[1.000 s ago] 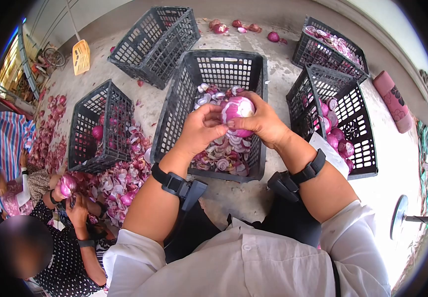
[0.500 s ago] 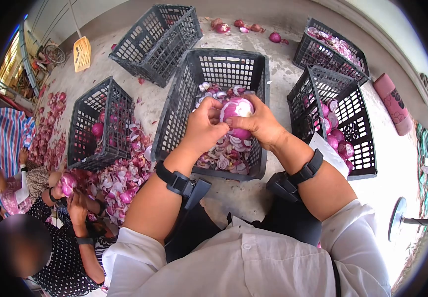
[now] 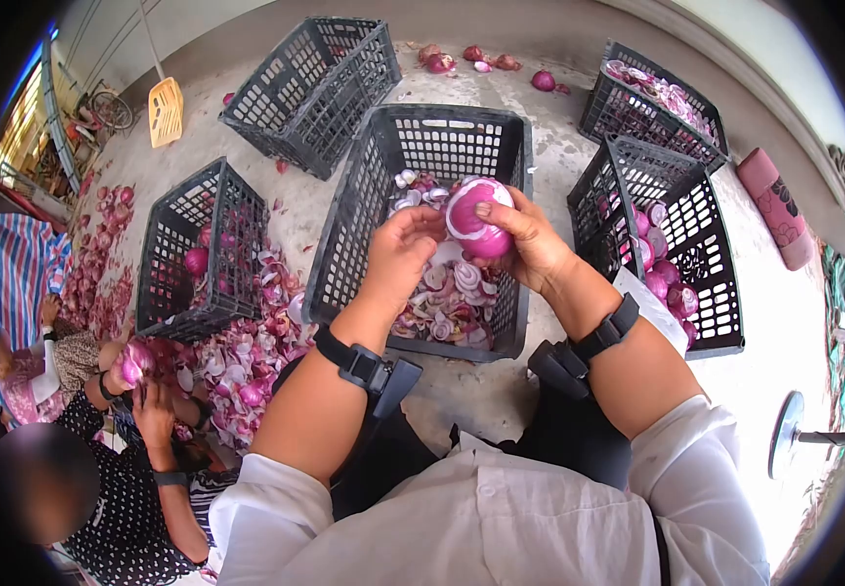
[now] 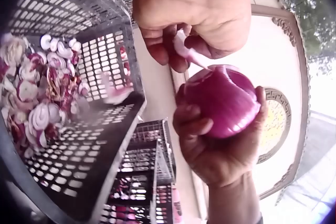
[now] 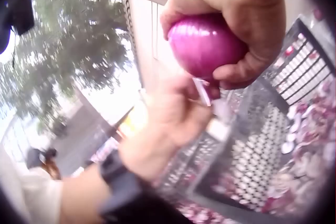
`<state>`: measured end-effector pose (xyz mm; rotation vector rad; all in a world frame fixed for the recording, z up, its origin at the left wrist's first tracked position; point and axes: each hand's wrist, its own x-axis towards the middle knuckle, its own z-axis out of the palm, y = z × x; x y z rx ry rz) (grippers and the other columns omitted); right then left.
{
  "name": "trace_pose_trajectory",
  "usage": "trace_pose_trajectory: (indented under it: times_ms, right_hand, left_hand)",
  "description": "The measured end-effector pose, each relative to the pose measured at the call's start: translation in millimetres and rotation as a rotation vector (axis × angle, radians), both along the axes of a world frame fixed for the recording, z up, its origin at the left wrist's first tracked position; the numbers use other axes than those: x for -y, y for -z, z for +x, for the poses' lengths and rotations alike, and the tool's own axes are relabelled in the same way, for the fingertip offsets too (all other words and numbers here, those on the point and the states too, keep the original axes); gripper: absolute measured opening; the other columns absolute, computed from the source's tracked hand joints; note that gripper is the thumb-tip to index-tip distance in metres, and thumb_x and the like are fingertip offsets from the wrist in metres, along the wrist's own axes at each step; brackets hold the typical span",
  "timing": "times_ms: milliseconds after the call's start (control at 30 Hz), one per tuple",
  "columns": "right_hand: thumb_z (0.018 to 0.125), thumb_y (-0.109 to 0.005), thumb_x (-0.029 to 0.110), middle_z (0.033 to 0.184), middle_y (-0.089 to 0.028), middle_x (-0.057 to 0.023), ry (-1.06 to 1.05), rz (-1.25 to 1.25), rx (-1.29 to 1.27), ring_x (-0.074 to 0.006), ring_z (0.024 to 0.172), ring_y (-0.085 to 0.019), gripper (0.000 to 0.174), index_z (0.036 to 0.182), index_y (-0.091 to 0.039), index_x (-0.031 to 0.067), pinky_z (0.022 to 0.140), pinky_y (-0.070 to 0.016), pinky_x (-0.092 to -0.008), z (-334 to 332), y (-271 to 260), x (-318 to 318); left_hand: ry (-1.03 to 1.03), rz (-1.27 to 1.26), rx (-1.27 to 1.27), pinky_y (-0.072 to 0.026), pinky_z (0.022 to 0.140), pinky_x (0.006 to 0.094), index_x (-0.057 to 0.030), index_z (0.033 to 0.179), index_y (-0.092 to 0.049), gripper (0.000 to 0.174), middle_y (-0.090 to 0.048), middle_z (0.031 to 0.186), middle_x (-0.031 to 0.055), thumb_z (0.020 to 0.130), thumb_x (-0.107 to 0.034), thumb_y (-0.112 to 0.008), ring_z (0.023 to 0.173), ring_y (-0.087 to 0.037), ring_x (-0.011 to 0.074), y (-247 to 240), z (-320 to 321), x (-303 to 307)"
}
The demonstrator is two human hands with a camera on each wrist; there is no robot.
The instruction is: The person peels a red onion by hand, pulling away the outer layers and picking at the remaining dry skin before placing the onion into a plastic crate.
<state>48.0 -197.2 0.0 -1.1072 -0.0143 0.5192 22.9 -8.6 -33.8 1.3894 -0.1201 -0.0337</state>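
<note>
My right hand (image 3: 543,252) grips a large red onion (image 3: 481,217) over the middle black crate (image 3: 512,330). Smooth purple skin covers most of the onion, with a pale band near its top in the head view. Just left of it is my left hand (image 3: 398,262). In the left wrist view, the thumb and fingers of that hand pinch a strip of onion peel (image 4: 182,45), whose tip reaches the onion. A blurred peel piece (image 4: 114,91) shows against the crate wall. Onion peels (image 3: 447,305) cover the crate's bottom.
At right stand a crate of onions (image 3: 725,264) and one of peels (image 3: 662,93). Another crate (image 3: 310,98) is at the back, and one with onions (image 3: 198,254) at left beside a peel heap (image 3: 247,376). Two people sit at lower left, the nearer one holding an onion (image 3: 131,366).
The onion has turned in my right hand, so purple skin faces up where a white patch was. My left fingers, earlier against the onion, have pulled off to its left.
</note>
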Motion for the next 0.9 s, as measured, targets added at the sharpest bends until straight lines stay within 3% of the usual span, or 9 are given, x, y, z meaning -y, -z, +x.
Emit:
trace_pose_trajectory:
  times_ms: [100,200,300,400,500,700,900]
  right_hand:
    - [0.075,-0.078,0.032,0.111,-0.058,-0.0070,-0.039,0.066,0.012,-0.0200,0.093,-0.061,0.064,0.125,-0.044,0.0091,0.067,-0.0527,-0.0370,3,4,3]
    - [0.076,-0.077,0.032,0.115,-0.057,-0.0073,-0.016,0.102,0.006,-0.0209,0.098,-0.059,0.065,0.126,-0.043,0.0102,0.073,-0.0524,-0.0394,0,7,1]
    - [0.077,-0.076,0.032,0.118,-0.056,-0.0078,-0.026,0.127,0.016,-0.0220,0.102,-0.058,0.064,0.128,-0.043,0.0115,0.078,-0.0516,-0.0411,-1,8,-2]
    - [0.077,-0.076,0.030,0.119,-0.055,-0.0077,-0.038,0.134,-0.007,-0.0226,0.104,-0.058,0.064,0.129,-0.043,0.0124,0.079,-0.0513,-0.0413,-1,7,-3]
    - [0.077,-0.077,0.031,0.120,-0.055,-0.0073,-0.083,-0.020,-0.014,-0.0233,0.106,-0.057,0.067,0.131,-0.042,0.0127,0.082,-0.0515,-0.0431,-2,0,0]
    - [0.069,-0.085,0.021,0.119,-0.054,-0.0094,-0.075,-0.014,0.059,-0.0238,0.106,-0.058,0.079,0.132,-0.039,0.0081,0.082,-0.0534,-0.0426,-3,2,1]
    - [0.064,-0.086,0.009,0.113,-0.056,-0.0112,-0.108,-0.062,0.191,-0.0214,0.102,-0.059,0.082,0.131,-0.039,0.0013,0.084,-0.0530,-0.0358,-3,3,2]
  left_hand:
    - [0.044,-0.106,-0.177,-0.0468,0.091,0.0330,0.0007,0.123,-0.056,0.041,-0.063,0.111,0.0110,0.085,-0.012,-0.064,0.100,-0.060,0.0179,-11,-2,0]
    - [0.091,0.008,-0.273,-0.0445,0.086,0.0331,-0.0061,0.125,-0.056,0.048,-0.064,0.107,0.0049,0.087,-0.034,-0.066,0.099,-0.060,0.0167,-18,-5,4]
    - [0.090,-0.041,-0.291,-0.0464,0.084,0.0320,-0.0054,0.125,-0.056,0.051,-0.064,0.106,0.0049,0.086,-0.035,-0.069,0.097,-0.061,0.0161,-11,-3,5]
    - [0.097,-0.131,-0.263,-0.0453,0.085,0.0320,-0.0025,0.128,-0.054,0.060,-0.064,0.111,0.0073,0.081,-0.031,-0.076,0.100,-0.059,0.0162,-9,-2,2]
    - [0.018,-0.117,-0.242,-0.0472,0.083,0.0281,0.0009,0.128,-0.053,0.059,-0.064,0.111,0.0090,0.080,-0.025,-0.077,0.097,-0.061,0.0163,-8,0,-2]
    - [0.055,-0.069,-0.146,-0.0491,0.082,0.0252,0.0065,0.125,-0.052,0.052,-0.064,0.109,0.0141,0.082,-0.012,-0.074,0.095,-0.061,0.0150,-17,-2,-1]
    - [0.166,0.017,-0.106,-0.0507,0.078,0.0256,0.0047,0.115,-0.056,0.041,-0.063,0.104,0.0125,0.079,-0.008,-0.072,0.092,-0.061,0.0144,-13,3,-16]
